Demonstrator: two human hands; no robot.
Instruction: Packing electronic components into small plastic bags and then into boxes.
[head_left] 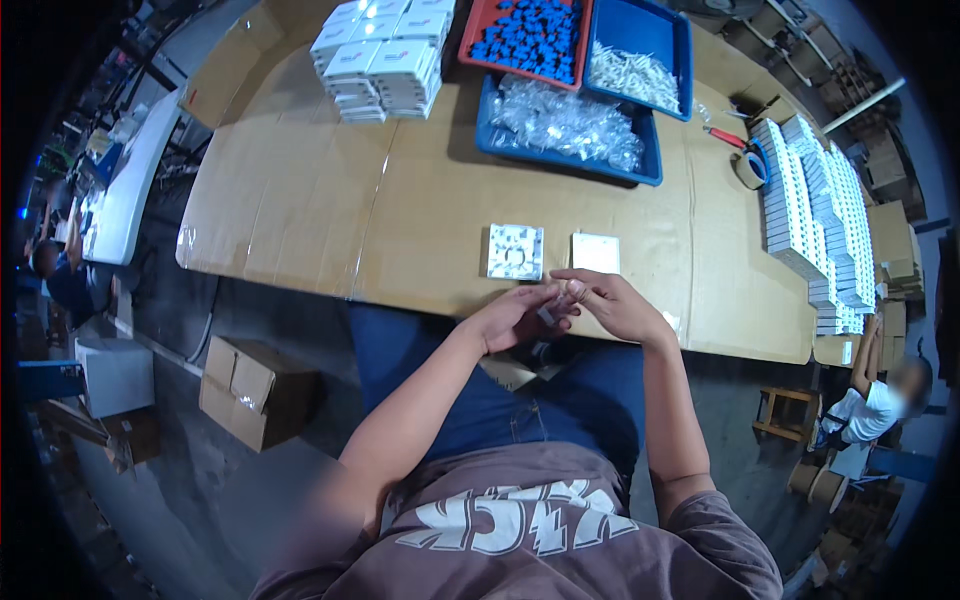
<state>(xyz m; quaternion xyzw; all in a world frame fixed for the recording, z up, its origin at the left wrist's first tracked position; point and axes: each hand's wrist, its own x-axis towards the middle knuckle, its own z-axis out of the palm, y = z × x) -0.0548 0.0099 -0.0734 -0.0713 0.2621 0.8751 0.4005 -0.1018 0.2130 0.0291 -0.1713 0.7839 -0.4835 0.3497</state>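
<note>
At the table's near edge my left hand (515,318) and my right hand (618,305) meet, fingers closed in a pinch. Between them is a small clear plastic bag (556,306), partly hidden by the fingers; its contents are too small to tell. Just beyond my left hand lies an open square box (500,262) with a grey-and-white patterned inside and a ring shape in its middle. To its right, beyond my right hand, a flat white square piece (597,250) like a box lid rests on the cardboard.
Cardboard covers the table (300,210). Farther back are stacked white boxes (385,60), a red tray (470,32) of blue parts, a blue tray (683,70) of white pieces and a blue tray (560,165) of clear bags. Right: a tape roll (747,172) and box rows (795,200).
</note>
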